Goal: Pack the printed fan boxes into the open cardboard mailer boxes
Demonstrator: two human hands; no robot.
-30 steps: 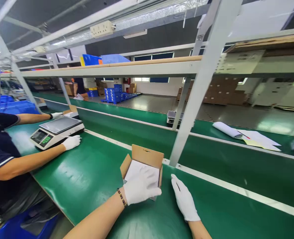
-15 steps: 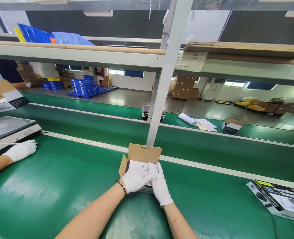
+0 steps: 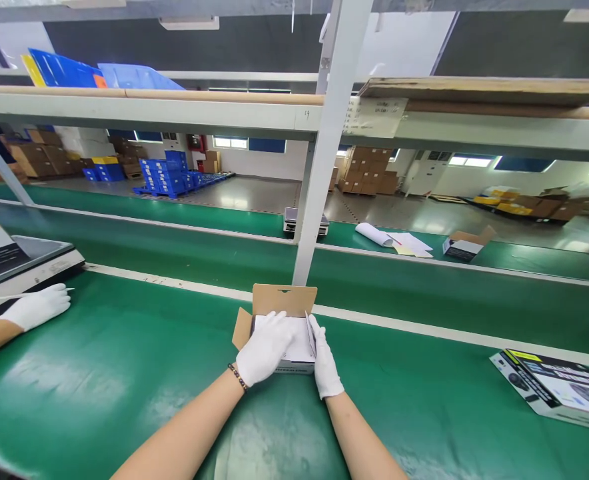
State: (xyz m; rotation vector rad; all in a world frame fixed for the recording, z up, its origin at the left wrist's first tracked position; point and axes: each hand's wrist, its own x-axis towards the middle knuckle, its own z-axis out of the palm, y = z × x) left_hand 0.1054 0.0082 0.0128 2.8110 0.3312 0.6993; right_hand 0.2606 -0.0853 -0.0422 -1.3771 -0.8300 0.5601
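Observation:
A small carton (image 3: pixel 283 300) stands on the green belt in front of me, its brown lid raised at the back and a side flap (image 3: pixel 242 328) folded out at the left. Flat white paper (image 3: pixel 299 347) covers what is inside. Across the left part of that paper lies my left hand (image 3: pixel 267 348), white-gloved, its fingers stretched out. My right hand (image 3: pixel 326 363), also gloved, rests along the carton's right side with straight fingers against the upright right flap (image 3: pixel 310 330). The carton's contents below the paper are hidden.
To the right, a printed product box (image 3: pixel 559 390) lies on the belt. At the left, a co-worker's gloved hand (image 3: pixel 39 307) holds a thin white stick beside a scale (image 3: pixel 49 267) bearing a carton. A metal post (image 3: pixel 319 167) rises behind my carton.
My left hand has drawn back left, uncovering more white paper. My right hand has moved from over the paper to the carton's right side. At left, a carton has come down onto the scale.

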